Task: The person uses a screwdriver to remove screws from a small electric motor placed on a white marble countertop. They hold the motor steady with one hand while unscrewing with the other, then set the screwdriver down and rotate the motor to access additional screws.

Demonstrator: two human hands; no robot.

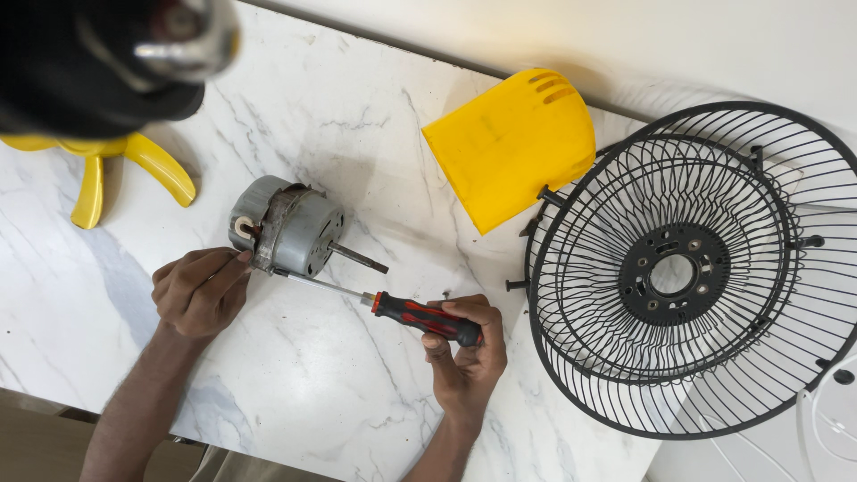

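A grey metal fan motor (290, 229) lies on its side on the white marble table (339, 116), its shaft pointing right. My left hand (201, 290) rests against the motor's left lower edge, fingers curled and touching its frame. My right hand (464, 353) grips the red and black handle of a screwdriver (427, 319). The screwdriver's metal shank runs up and left, and its tip meets the motor's lower edge beside my left fingers.
A yellow plastic motor cover (513, 143) lies behind the motor. A black wire fan guard (692, 268) sits at the right, with a white part (830, 415) at the lower right corner. Yellow fan blades (134, 170) and a dark blurred object (98, 62) fill the upper left.
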